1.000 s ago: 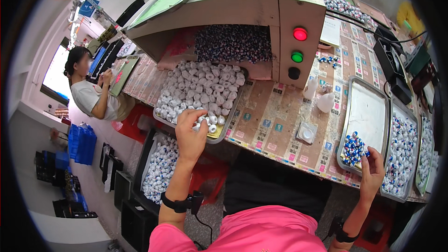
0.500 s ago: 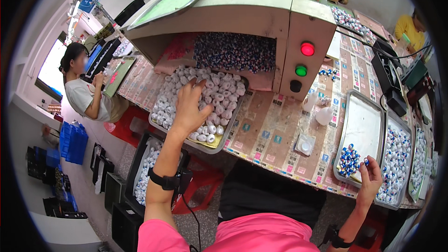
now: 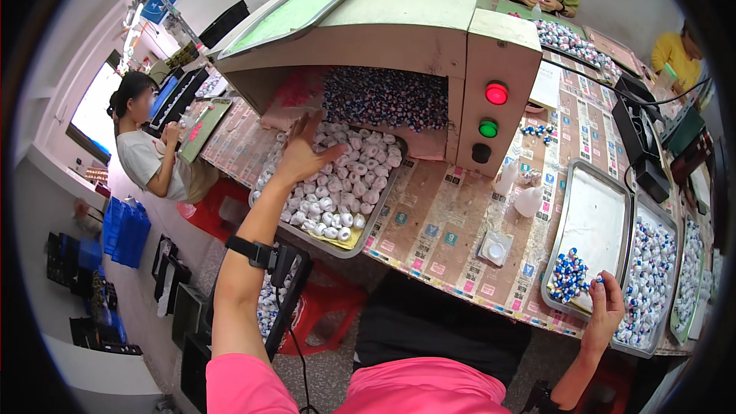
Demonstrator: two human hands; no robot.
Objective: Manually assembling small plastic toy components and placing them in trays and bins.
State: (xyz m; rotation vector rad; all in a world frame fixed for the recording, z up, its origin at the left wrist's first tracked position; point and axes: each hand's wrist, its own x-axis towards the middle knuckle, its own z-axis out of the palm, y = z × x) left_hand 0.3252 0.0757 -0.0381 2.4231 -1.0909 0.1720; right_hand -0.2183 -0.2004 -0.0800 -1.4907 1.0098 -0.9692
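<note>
My left hand reaches over a metal tray heaped with small white rounded pieces. Its fingers are spread and point at the tray's far side, touching or just above the pieces, with nothing seen in its grip. On the right, my right hand pinches a small blue-and-white bead-like piece between thumb and fingertips, mostly covered by the fingers. It is held at the near right corner of a second metal tray, beside a small pile of blue-and-white pieces.
A box-shaped machine with red and green lights stands behind the white pieces; many dark blue pieces lie inside. A squeeze bottle and a small white dish sit mid-table. Another full tray is at right. Co-workers sit left and far right.
My left hand has slid farther across the white pieces toward the tray's far left side. My right hand stays by its tray, still pinching the piece. The view has shifted slightly.
</note>
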